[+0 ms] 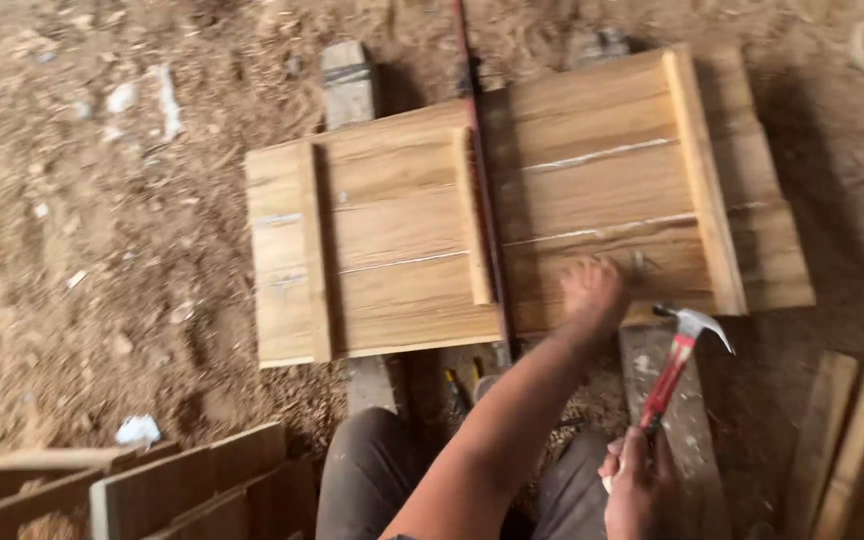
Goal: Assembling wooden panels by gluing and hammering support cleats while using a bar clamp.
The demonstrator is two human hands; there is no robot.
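Two wooden plank panels (592, 190) lie side by side on the ground, each with cross battens. My left hand (592, 292) rests on the near edge of the right panel, fingers bunched beside a small nail-like thing; whether it holds it is unclear. My right hand (638, 485) grips the red handle of a claw hammer (680, 352), whose steel head is raised just below the panel's near edge. A long dark red bar (479, 180) runs across the seam between the panels.
Sawdust and wood chips cover the dirt ground (102, 250). Wooden boards (182, 490) stand at lower left, loose slats (852, 430) at lower right. A grey block (348, 85) sits behind the left panel. My knees (372, 470) are below the panels.
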